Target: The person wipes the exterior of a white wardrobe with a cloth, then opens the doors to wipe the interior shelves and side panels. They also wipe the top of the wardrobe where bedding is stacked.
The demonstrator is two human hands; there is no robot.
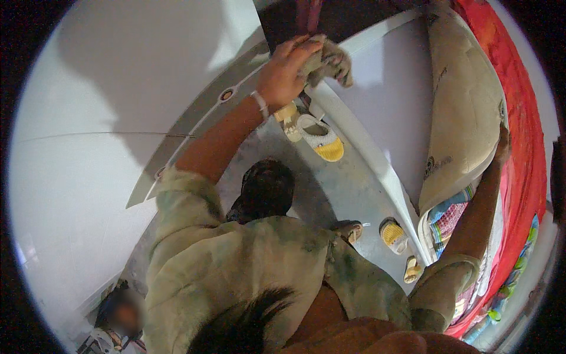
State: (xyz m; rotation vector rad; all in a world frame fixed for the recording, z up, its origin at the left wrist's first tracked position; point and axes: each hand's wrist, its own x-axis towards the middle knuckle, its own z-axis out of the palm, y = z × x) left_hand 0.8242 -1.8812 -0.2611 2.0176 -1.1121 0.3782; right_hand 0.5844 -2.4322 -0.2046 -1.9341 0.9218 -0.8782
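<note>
A crumpled greyish-brown cloth (331,62) is bunched in my left hand (287,68), which is stretched out above the far end of the bed frame's pale rail (367,146). My right hand (503,144) is at the far right, on the edge of a beige mattress (464,101) with printed writing. That mattress is tilted up, and the flat lilac-grey bed base (389,101) shows beside it. The fingers of my right hand are mostly hidden by the mattress edge. Red bedding (526,146) hangs along the outer side, with patterned fabric (451,221) near my right forearm.
On the grey floor (353,190) beside the bed lie a yellow-and-white knitted shoe (325,139), its likely mate (393,236) and a sandal (412,270). A white panelled surface (88,177) with a grey band rises on the left. Mixed items (106,340) sit at the lower left.
</note>
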